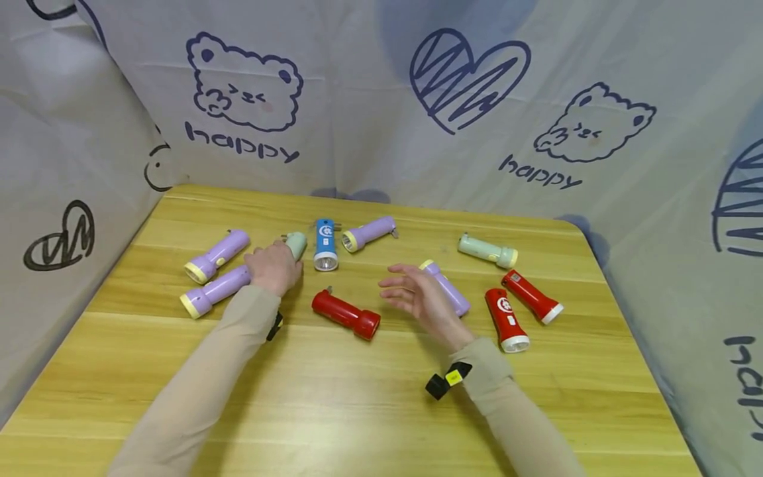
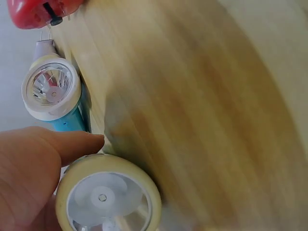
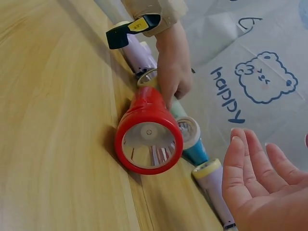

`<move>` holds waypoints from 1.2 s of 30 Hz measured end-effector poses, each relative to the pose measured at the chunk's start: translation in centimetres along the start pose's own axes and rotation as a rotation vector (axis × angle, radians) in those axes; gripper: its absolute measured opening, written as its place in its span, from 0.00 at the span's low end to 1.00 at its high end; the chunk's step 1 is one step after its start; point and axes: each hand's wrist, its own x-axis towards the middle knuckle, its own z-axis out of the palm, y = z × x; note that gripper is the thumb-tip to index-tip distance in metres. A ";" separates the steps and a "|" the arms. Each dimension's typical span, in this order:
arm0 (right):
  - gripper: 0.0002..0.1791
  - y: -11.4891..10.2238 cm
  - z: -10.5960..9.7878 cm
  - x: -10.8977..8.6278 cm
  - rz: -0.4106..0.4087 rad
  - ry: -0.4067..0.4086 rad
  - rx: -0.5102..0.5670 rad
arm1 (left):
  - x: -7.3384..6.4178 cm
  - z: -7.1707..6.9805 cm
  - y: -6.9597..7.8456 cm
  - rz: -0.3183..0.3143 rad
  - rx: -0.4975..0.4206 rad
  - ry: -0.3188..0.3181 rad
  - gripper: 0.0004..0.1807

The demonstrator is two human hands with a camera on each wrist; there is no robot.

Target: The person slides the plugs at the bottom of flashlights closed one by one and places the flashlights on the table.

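My left hand (image 1: 274, 267) grips a light green flashlight (image 1: 295, 244), its tail end poking out past the fingers. In the left wrist view, the cream-rimmed lens (image 2: 108, 192) of the held flashlight faces the camera beside the thumb. Over the table my right hand (image 1: 420, 297) hovers palm inward, fingers loosely extended and holding nothing. Close behind it lies a purple flashlight (image 1: 448, 289), partly covered by the hand. Between the two hands lies a red flashlight (image 1: 346, 315), its lens large in the right wrist view. Just right of the left hand is a blue flashlight (image 1: 325, 245).
Two purple flashlights, the upper (image 1: 217, 256) and the lower (image 1: 214, 291), lie left of the left hand. Another purple one (image 1: 369, 233) is at the back. On the right are a green one (image 1: 487, 250) and two red ones (image 1: 505, 318). Printed fabric (image 1: 357, 99) hangs behind the table (image 1: 334, 411).
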 end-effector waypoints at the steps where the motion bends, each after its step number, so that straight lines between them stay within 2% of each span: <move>1: 0.29 0.1 0.1 0.0 0.002 -0.005 -0.007 | 0.0 0.1 0.0 0.002 -0.002 -0.004 0.27; 5: 0.29 0.3 0.4 -0.2 0.011 -0.012 -0.019 | -0.2 0.3 -0.3 0.016 -0.017 -0.016 0.25; 13: 0.27 0.5 0.8 -0.4 0.002 -0.019 -0.044 | -1.1 0.2 -1.1 0.052 -0.075 0.012 0.23; 23: 0.25 0.1 0.8 -0.2 -0.025 0.018 -0.069 | -2.4 -1.5 -0.7 0.148 -0.147 0.058 0.26; 30: 0.21 -0.6 1.5 0.2 -0.139 0.098 -0.170 | -3.4 -2.9 0.4 0.200 -0.207 0.090 0.26; 36: 0.20 -0.6 1.7 0.3 -0.267 0.140 -0.268 | -4.4 -2.6 1.6 0.269 -0.273 0.115 0.27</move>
